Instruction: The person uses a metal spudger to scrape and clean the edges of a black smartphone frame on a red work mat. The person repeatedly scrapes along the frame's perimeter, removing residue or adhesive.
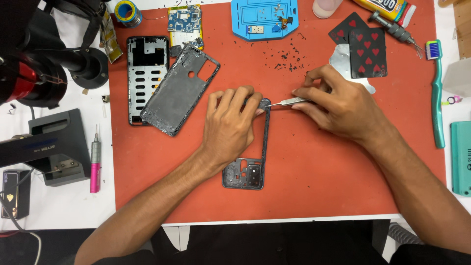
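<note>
A dark phone frame (249, 174) lies on the red mat (314, 181), camera cutout toward me. My left hand (230, 125) presses flat on its upper half and hides most of it. My right hand (338, 100) pinches metal tweezers (290, 102), whose tip touches the frame's top right corner next to my left fingertips.
A grey back cover (180, 88) leans over a black mid-frame (142, 73) at the left. A circuit board (184, 20), blue parts tray (264, 18), playing cards (363, 46), toothbrush (436, 93), pink screwdriver (95, 162) and dark debris (289, 56) surround them.
</note>
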